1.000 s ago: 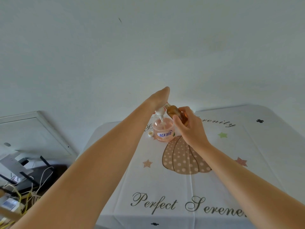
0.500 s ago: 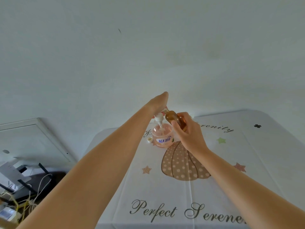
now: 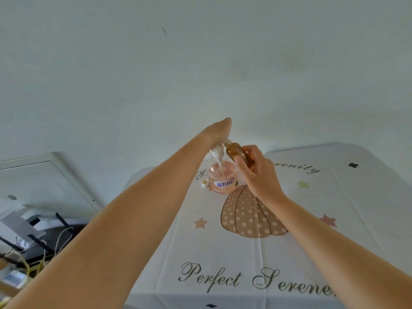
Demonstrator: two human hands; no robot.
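Observation:
A round pink soap dispenser with a white pump head stands on the far part of the table. My left hand rests on top of the pump head, its back towards me and its fingers hidden. My right hand grips a small amber bottle, tilted, with its open neck up against the pump's nozzle under my left hand. A small white cap lies on the cloth just left of the dispenser.
The table wears a white cloth printed with a dotted pumpkin, stars and script lettering. To the left, below the table, are a white framed panel, a black stand and yellow cables. A pale wall is behind.
The view has shifted slightly. Both hands stay at the pump, with the amber bottle's neck still held at the nozzle.

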